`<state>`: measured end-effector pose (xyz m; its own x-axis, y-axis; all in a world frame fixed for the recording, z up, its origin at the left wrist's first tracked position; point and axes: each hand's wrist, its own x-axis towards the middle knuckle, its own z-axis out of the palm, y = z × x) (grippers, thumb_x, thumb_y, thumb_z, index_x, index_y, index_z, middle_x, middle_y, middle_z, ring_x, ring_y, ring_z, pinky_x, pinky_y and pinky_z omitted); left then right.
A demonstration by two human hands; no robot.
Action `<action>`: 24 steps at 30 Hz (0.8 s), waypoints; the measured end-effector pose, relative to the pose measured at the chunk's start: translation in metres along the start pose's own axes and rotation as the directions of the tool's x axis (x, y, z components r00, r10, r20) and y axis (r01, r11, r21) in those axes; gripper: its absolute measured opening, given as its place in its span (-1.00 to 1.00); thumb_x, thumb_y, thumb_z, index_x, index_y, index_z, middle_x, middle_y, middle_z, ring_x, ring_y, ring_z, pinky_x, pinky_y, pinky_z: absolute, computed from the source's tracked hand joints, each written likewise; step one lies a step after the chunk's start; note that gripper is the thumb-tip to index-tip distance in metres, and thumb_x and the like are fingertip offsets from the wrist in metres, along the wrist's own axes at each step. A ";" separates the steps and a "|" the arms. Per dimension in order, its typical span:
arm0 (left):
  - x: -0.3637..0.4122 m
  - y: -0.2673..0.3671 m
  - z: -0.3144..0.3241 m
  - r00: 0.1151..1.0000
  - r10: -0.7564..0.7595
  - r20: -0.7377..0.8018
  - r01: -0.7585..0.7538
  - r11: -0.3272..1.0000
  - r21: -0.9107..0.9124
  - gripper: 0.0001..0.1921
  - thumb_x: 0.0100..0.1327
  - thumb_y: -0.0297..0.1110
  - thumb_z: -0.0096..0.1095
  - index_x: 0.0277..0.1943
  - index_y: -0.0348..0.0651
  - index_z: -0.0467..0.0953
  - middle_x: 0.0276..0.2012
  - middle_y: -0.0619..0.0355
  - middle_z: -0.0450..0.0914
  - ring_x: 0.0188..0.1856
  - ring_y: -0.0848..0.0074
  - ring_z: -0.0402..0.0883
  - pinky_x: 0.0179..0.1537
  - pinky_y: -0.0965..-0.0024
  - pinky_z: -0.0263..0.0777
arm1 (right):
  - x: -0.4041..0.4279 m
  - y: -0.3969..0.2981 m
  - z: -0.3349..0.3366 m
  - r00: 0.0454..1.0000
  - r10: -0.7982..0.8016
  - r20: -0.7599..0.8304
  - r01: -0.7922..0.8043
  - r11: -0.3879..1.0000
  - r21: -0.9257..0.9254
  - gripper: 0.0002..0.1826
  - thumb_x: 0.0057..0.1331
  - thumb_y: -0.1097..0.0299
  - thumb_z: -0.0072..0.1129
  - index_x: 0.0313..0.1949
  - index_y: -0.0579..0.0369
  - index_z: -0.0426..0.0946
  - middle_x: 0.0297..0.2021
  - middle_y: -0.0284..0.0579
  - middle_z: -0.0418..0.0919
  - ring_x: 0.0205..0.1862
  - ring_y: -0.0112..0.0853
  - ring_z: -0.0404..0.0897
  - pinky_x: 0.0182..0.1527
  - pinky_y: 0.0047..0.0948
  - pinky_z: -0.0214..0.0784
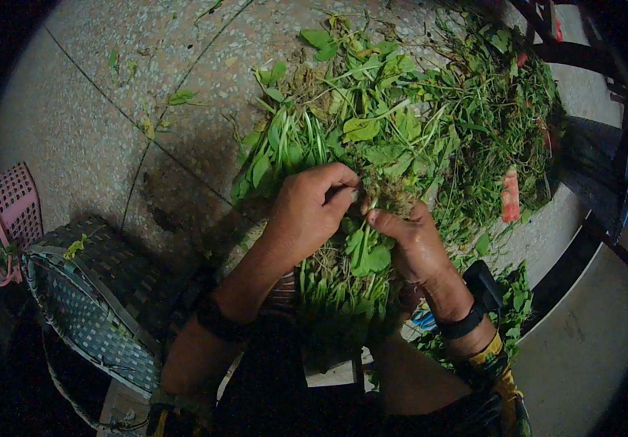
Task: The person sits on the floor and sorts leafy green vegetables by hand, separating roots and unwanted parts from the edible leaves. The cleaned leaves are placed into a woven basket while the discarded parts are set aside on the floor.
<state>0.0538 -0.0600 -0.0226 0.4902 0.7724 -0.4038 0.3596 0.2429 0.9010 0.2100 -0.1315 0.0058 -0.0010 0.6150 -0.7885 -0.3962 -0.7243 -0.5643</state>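
Note:
My right hand (415,243) pinches the pale stem of a small leafy green plant (368,251) between thumb and fingers. Its leaves hang down towards me. Beside it, the thumb and forefinger of my left hand (314,205) are bent together close to the stem's upper end; whether anything is between them is hidden. Beyond my hands lies a large heap of uprooted greens and weeds (385,125), with roots and some yellowed leaves. A bunch of greens with pale stems (346,284) rests below my hands, between my legs.
A woven basket (101,273) lies tipped on its side at left, near a pink perforated plastic basket (16,205). Speckled floor (101,71) carries scattered leaf scraps. A piece of watermelon rind (510,194) lies on the heap. More greens (513,297) and dark furniture legs (576,54) are at right.

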 end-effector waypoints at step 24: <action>0.000 -0.003 -0.003 0.990 -0.120 0.075 0.119 0.993 0.014 -0.87 0.18 -0.55 0.15 -0.19 -0.31 0.51 -0.36 0.18 0.59 -0.30 0.61 0.53 -0.23 0.50 0.41 | 0.001 0.006 0.000 0.999 -0.002 0.032 0.004 0.999 -0.049 -0.77 0.27 0.44 0.15 -0.07 0.15 0.54 -0.22 -0.35 0.60 -0.20 -0.60 0.50 -0.07 -0.53 0.34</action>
<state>0.0502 -0.0590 -0.0249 0.5018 0.6914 -0.5197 0.4267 0.3247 0.8441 0.2076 -0.1350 0.0012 -0.0291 0.6262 -0.7791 -0.3507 -0.7363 -0.5787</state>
